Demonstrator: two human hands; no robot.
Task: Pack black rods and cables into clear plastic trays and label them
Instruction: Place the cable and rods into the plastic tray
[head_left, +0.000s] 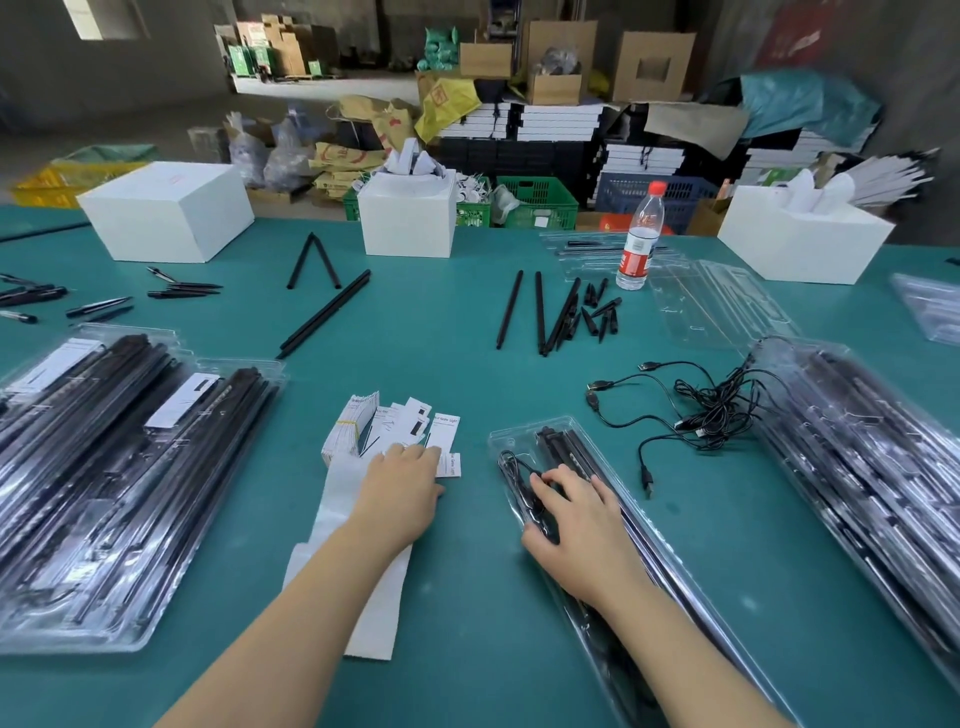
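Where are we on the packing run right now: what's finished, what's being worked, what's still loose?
Done: labelled, filled trays stacked at left; more filled trays at right. In hand: the right hand presses on the open tray holding rods and a cable, while the left hand reaches the labels. Left: loose rods, tangled cables and empty trays.

Teal-green worktable (441, 312) up front, bare grey concrete floor (130, 111) behind it. Grey walls, pretty dim back there, with one bright window (85, 18) top left (only daylight visible). Cardboard boxes (652, 65) piled on stacked black-and-white cartons (558, 122), green crates (540, 200) and a yellow crate (57, 182) on the floor.
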